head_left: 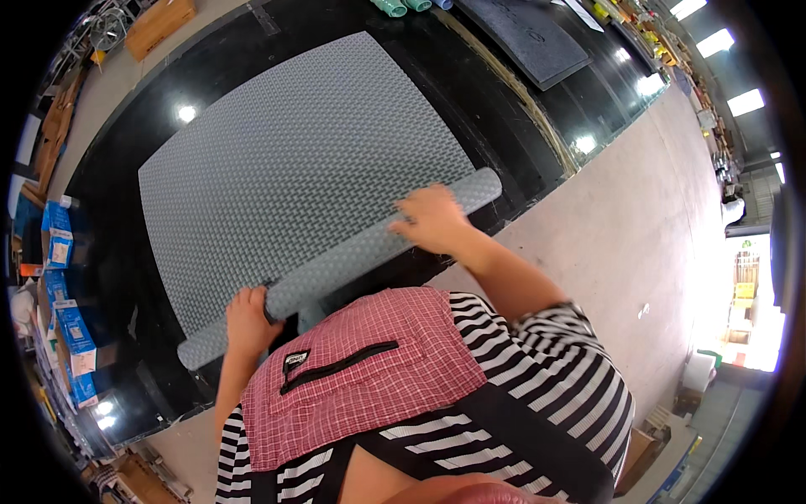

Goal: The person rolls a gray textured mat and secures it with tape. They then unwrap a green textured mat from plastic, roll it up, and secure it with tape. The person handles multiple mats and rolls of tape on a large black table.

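The fingers [412, 204] of the right hand [438, 223] are being held loosely spread and slightly bent over the rolled edge [336, 267] of a grey woven-pattern mat [294, 151], nothing being gripped between them, their outline somewhat blurred. The fingers of the left hand [250, 323] are being held closer together and bent forward over the same roll, near its left end; whether it is being pinched there cannot be told. The right forearm [504, 273] is being angled up and leftward from a bent elbow, while the left forearm [231, 391] is being extended almost straight forward. The roll is being held slantwise before a red checked apron [369, 378], worn over a striped shirt [571, 378]. The mat's unrolled part is being supported flat beyond it by a glossy black table [495, 118]. At the table's far side a dark sheet [533, 42] and green rolls [390, 7] are being carried; at the left, blue boxes [75, 336] are being seen in a row.
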{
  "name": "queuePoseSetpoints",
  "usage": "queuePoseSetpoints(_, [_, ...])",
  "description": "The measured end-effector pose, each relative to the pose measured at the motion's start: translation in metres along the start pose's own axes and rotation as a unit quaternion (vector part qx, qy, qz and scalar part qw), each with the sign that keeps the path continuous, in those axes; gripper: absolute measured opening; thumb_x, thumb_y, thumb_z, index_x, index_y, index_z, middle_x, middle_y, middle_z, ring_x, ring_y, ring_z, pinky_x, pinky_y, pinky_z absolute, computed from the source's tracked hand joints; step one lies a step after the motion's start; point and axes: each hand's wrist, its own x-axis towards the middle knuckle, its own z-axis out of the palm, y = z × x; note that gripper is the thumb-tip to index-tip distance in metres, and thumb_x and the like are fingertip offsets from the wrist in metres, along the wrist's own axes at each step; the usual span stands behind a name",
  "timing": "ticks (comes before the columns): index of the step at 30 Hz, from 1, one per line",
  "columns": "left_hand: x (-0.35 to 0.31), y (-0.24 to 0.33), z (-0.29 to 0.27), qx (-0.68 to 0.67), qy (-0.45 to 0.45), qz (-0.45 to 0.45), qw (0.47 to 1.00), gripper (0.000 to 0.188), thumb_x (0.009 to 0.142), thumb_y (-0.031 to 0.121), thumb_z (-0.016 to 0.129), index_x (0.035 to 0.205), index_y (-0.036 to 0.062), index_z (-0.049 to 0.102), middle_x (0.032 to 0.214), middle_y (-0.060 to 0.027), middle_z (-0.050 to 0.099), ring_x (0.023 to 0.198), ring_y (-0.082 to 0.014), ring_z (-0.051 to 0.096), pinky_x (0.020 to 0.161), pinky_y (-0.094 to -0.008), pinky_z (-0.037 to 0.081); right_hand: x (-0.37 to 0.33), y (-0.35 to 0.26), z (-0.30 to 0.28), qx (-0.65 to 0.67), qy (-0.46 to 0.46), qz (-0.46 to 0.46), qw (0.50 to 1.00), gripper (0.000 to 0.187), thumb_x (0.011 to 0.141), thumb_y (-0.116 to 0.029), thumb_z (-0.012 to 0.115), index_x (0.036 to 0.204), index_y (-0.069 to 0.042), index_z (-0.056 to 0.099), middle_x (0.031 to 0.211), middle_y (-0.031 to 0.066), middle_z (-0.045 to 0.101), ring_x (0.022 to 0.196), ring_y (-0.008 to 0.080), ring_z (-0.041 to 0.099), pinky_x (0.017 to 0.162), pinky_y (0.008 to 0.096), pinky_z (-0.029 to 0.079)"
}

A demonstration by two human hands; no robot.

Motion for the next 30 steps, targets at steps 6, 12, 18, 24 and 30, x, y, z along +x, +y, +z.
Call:
queuePoseSetpoints(6, [-0.073, -0.053, 0.016, -0.018, 0.075, -0.041, 0.996, 0.075, 0.084, 0.045, 0.074, 0.144, 0.0049, 0.052, 0.141, -0.0215, 0.056, 0.133, -0.0419, 0.049, 0.114, -0.0563, 0.032, -0.072, 0.087, 0.007, 0.016, 0.182, 0.208, 0.961, 0.054, 0.092, -0.046, 0.070, 0.131, -0.009, 0.068, 0.155, 0.0233, 0.046, 0.149, 0.0378, 0.034, 0.122, 0.0518, 0.025])
queuePoseSetpoints(12, [-0.132, -0.118, 0.038, 0.067, 0.172, -0.399, 0.898, 0.068, 0.099, 0.057, 0.056, 0.143, 0.0051, 0.057, 0.161, -0.0236, 0.035, 0.144, -0.0430, 0.039, 0.119, -0.0555, 0.027, -0.064, 0.093, 0.008, 0.181, 0.243, 0.323, 0.896, 0.075, 0.084, -0.048, 0.079, 0.140, -0.002, 0.059, 0.153, 0.0231, 0.048, 0.142, 0.0362, 0.044, 0.118, 0.0423, 0.036])
queuePoseSetpoints(18, [-0.133, -0.143, 0.047, -0.139, 0.271, -0.512, 0.804, 0.086, 0.089, 0.058, 0.070, 0.141, -0.0085, 0.053, 0.141, -0.0288, 0.057, 0.132, -0.0413, 0.054, 0.111, -0.0435, 0.042, -0.085, 0.109, -0.005, 0.324, 0.206, 0.357, 0.852, 0.083, 0.075, -0.041, 0.091, 0.141, -0.002, 0.059, 0.115, 0.0162, 0.072, 0.105, 0.0238, 0.069, 0.094, 0.0352, 0.053])
queuePoseSetpoints(24, [-0.139, -0.168, 0.046, -0.104, 0.204, -0.502, 0.834, 0.077, 0.087, 0.057, 0.071, 0.125, -0.0096, 0.063, 0.123, -0.0289, 0.067, 0.116, -0.0429, 0.064, 0.099, -0.0467, 0.049, -0.094, 0.109, 0.011, 0.452, 0.257, 0.326, 0.789, 0.064, 0.078, -0.025, 0.091, 0.133, -0.005, 0.065, 0.108, 0.0081, 0.070, 0.099, 0.0183, 0.067, 0.087, 0.0321, 0.054])
queuePoseSetpoints(30, [-0.139, -0.189, 0.055, -0.112, 0.200, -0.480, 0.846, 0.073, 0.085, 0.054, 0.073, 0.117, -0.0106, 0.065, 0.115, -0.0293, 0.069, 0.110, -0.0435, 0.066, 0.096, -0.0470, 0.050, -0.115, 0.119, 0.040, 0.638, 0.319, 0.211, 0.669, 0.040, 0.083, -0.016, 0.085, 0.118, -0.006, 0.068, 0.111, 0.0036, 0.066, 0.102, 0.0157, 0.060, 0.094, 0.0321, 0.047])
